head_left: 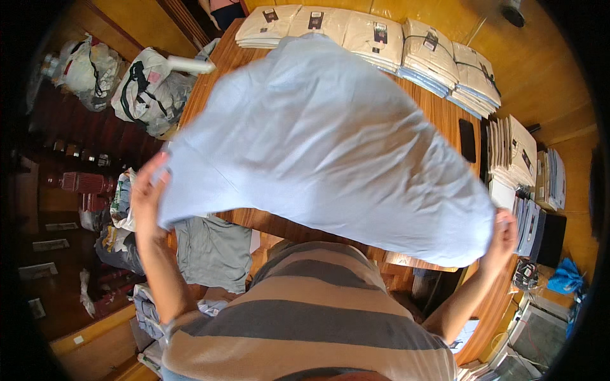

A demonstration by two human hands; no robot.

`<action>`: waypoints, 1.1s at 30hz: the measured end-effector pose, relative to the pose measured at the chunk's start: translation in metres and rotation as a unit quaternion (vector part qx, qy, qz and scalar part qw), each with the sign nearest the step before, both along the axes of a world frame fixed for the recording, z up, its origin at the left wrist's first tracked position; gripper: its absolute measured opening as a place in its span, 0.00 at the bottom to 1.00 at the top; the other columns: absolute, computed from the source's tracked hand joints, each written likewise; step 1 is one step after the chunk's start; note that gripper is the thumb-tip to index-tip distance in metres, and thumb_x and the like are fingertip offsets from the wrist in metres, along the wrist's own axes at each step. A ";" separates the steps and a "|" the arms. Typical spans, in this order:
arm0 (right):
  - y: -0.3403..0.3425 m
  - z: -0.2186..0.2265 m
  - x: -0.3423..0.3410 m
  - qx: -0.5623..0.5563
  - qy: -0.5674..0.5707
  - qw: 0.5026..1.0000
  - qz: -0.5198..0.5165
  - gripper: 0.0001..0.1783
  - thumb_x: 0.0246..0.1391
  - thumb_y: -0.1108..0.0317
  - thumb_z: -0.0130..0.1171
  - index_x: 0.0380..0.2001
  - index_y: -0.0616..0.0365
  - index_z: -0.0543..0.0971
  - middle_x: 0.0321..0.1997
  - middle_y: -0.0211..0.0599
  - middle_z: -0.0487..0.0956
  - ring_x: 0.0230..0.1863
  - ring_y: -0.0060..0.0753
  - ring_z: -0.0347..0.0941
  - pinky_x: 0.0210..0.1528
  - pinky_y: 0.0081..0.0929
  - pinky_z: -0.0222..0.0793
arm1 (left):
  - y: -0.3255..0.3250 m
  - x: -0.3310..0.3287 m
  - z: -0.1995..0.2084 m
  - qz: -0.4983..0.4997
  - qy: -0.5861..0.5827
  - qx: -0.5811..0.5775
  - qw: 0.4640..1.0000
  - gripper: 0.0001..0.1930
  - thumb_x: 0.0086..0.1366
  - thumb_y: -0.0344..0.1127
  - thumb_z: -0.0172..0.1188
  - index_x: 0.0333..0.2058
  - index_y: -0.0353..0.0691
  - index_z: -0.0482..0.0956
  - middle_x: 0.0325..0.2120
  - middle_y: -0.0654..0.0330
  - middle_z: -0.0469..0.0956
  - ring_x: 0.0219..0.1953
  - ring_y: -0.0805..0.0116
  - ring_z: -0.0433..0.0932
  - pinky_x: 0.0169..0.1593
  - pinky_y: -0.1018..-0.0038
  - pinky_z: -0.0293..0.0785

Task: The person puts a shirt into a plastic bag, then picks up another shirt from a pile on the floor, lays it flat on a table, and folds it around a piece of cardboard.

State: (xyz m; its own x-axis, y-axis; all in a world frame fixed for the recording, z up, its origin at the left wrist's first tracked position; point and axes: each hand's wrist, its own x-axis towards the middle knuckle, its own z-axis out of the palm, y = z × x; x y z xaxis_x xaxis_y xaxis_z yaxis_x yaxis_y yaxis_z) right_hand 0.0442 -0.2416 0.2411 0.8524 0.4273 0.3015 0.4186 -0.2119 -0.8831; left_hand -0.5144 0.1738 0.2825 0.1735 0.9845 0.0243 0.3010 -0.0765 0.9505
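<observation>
A large piece of light blue cloth (330, 143) is stretched wide between my two hands, above the wooden table (448, 120). Its far part reaches toward the table's back edge, and creases run across its right half. My left hand (149, 190) grips the left corner, its fingers slightly blurred. On the other side, my right hand (503, 236) is closed on the right corner. Whether the cloth is a shirt or a plain sheet cannot be made out. Most of the tabletop is hidden beneath it.
Stacks of packaged folded garments (375, 47) line the table's back edge, with another stack (513, 152) at the right. A black phone (467, 141) lies near the right side. Stuffed plastic bags (149, 89) stand at the left. Grey-green cloth (216, 251) hangs by the near left edge.
</observation>
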 end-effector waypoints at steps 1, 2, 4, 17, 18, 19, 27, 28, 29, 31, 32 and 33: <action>-0.006 -0.029 -0.016 -0.009 0.048 0.999 0.011 0.11 0.67 0.66 0.65 0.48 0.60 0.83 0.47 0.32 0.83 0.47 0.21 0.75 0.54 0.22 0.69 | -0.022 -0.005 -0.029 0.024 -0.007 -0.077 0.997 0.22 0.67 0.24 0.65 0.60 0.36 0.80 0.60 0.54 0.80 0.62 0.65 0.76 0.68 0.67 0.68; -0.007 -0.051 -0.036 -0.029 0.085 0.996 0.007 0.12 0.67 0.67 0.66 0.50 0.61 0.82 0.48 0.31 0.83 0.48 0.21 0.75 0.55 0.21 0.69 | -0.037 -0.013 -0.062 0.006 -0.009 -0.101 0.995 0.23 0.66 0.22 0.65 0.61 0.35 0.79 0.60 0.54 0.79 0.62 0.65 0.76 0.68 0.68 0.68; -0.021 -0.097 -0.066 -0.062 0.143 0.988 -0.014 0.16 0.65 0.69 0.67 0.54 0.63 0.81 0.49 0.31 0.83 0.50 0.22 0.75 0.57 0.22 0.68 | -0.067 -0.028 -0.132 -0.004 -0.049 -0.175 0.983 0.26 0.65 0.20 0.65 0.62 0.35 0.77 0.61 0.54 0.79 0.61 0.65 0.76 0.66 0.69 0.69; -0.081 -0.170 -0.117 -0.522 0.159 0.837 0.027 0.36 0.54 0.59 0.76 0.62 0.63 0.74 0.49 0.50 0.85 0.45 0.44 0.85 0.48 0.36 0.80 | -0.052 0.055 -0.234 -0.214 0.359 0.209 0.884 0.32 0.70 0.38 0.62 0.70 0.36 0.66 0.72 0.41 0.61 0.73 0.39 0.61 0.73 0.49 0.58; -0.061 -0.172 -0.106 -0.579 -0.006 0.815 -0.019 0.34 0.53 0.55 0.74 0.57 0.62 0.76 0.48 0.54 0.84 0.47 0.59 0.83 0.49 0.47 0.79 | -0.048 0.054 -0.242 -0.216 0.395 0.208 0.868 0.33 0.71 0.40 0.61 0.70 0.36 0.65 0.73 0.41 0.59 0.74 0.39 0.58 0.74 0.48 0.55; -0.017 -0.152 -0.092 -0.521 -0.060 0.851 -0.010 0.31 0.53 0.54 0.74 0.53 0.63 0.77 0.46 0.53 0.84 0.48 0.62 0.81 0.49 0.51 0.78 | -0.044 0.053 -0.256 -0.210 0.430 0.209 0.853 0.34 0.71 0.42 0.60 0.71 0.36 0.64 0.74 0.41 0.56 0.75 0.39 0.55 0.75 0.48 0.52; 0.215 -0.222 0.061 -0.297 -0.171 0.917 0.205 0.11 0.57 0.67 0.67 0.38 0.64 0.83 0.41 0.52 0.84 0.48 0.59 0.79 0.54 0.48 0.74 | 0.027 0.141 -0.245 -0.260 0.352 0.277 0.855 0.35 0.73 0.50 0.54 0.71 0.36 0.64 0.75 0.45 0.55 0.77 0.43 0.52 0.75 0.41 0.47; 0.237 -0.214 0.055 -0.314 -0.164 0.895 0.272 0.09 0.56 0.68 0.67 0.36 0.63 0.82 0.40 0.52 0.83 0.47 0.60 0.79 0.54 0.49 0.73 | 0.031 0.172 -0.246 -0.270 0.346 0.273 0.856 0.34 0.73 0.51 0.54 0.72 0.40 0.64 0.76 0.48 0.56 0.77 0.43 0.53 0.76 0.43 0.46; 0.254 -0.209 0.051 -0.329 -0.157 0.868 0.336 0.08 0.56 0.69 0.66 0.33 0.63 0.82 0.40 0.52 0.82 0.46 0.61 0.78 0.54 0.50 0.73 | 0.038 0.202 -0.248 -0.281 0.339 0.269 0.856 0.33 0.74 0.52 0.54 0.72 0.44 0.65 0.76 0.52 0.58 0.77 0.42 0.53 0.76 0.44 0.46; 0.242 -0.228 0.050 -0.275 -0.281 0.834 0.387 0.05 0.59 0.73 0.62 0.37 0.61 0.78 0.38 0.52 0.80 0.43 0.58 0.77 0.51 0.49 0.73 | 0.052 0.246 -0.253 -0.275 0.354 0.283 0.848 0.34 0.73 0.55 0.55 0.73 0.48 0.64 0.76 0.54 0.56 0.77 0.42 0.52 0.76 0.42 0.45; 0.235 -0.226 0.042 -0.301 -0.286 0.817 0.400 0.06 0.63 0.73 0.60 0.42 0.61 0.77 0.38 0.52 0.79 0.44 0.53 0.78 0.50 0.45 0.74 | 0.058 0.256 -0.258 -0.267 0.361 0.285 0.847 0.35 0.72 0.57 0.55 0.73 0.50 0.64 0.77 0.55 0.56 0.77 0.42 0.51 0.76 0.41 0.44; 0.226 -0.220 0.038 -0.332 -0.100 0.845 0.407 0.08 0.67 0.71 0.58 0.46 0.61 0.75 0.39 0.47 0.79 0.43 0.45 0.78 0.47 0.40 0.75 | 0.064 0.260 -0.265 -0.262 0.372 0.295 0.840 0.36 0.72 0.58 0.56 0.73 0.52 0.63 0.77 0.56 0.55 0.78 0.43 0.50 0.76 0.40 0.44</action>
State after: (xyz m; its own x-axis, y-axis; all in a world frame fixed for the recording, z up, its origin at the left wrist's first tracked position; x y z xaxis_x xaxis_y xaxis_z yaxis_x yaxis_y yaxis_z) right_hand 0.0819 -0.0152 0.0214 0.1557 0.9789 -0.1322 0.7906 -0.2037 -0.5775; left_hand -0.2544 0.2382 0.0170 0.7625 0.6231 0.1742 0.5735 -0.7756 0.2635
